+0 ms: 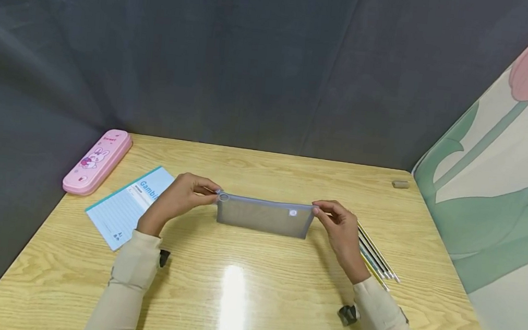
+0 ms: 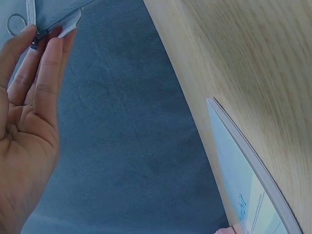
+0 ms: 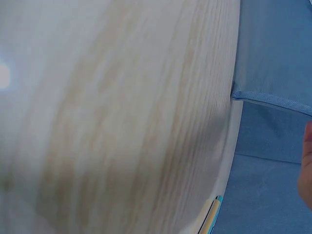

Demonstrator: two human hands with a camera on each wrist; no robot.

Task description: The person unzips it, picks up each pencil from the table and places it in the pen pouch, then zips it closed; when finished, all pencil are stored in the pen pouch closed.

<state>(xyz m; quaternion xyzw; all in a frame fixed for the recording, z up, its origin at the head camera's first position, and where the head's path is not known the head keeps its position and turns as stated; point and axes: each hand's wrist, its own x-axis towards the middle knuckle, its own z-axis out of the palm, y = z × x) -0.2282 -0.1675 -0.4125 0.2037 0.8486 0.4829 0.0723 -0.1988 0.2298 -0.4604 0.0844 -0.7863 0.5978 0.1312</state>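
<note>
A grey see-through mesh zip pouch [image 1: 261,218] hangs between both hands, its zip edge stretched along the top. My left hand [image 1: 183,198] pinches its left top corner, beside the zip's ring pull [image 2: 16,24]. In the left wrist view the left thumb and fingers [image 2: 48,80] meet at the zip end. My right hand [image 1: 339,229] pinches the right top corner by thumb and fingertips. A small white label [image 1: 293,213] shows near that corner. Only a sliver of the right hand appears in the right wrist view, with the pouch's side edge beside it.
A blue notebook [image 1: 120,210] lies left, partly behind the left hand. Beyond it sits a pink pencil case [image 1: 97,162] with a rabbit picture. Several pencils [image 1: 378,256] lie beside the right wrist. A small brownish block [image 1: 400,184] sits at the wooden table's [image 1: 252,300] back right corner.
</note>
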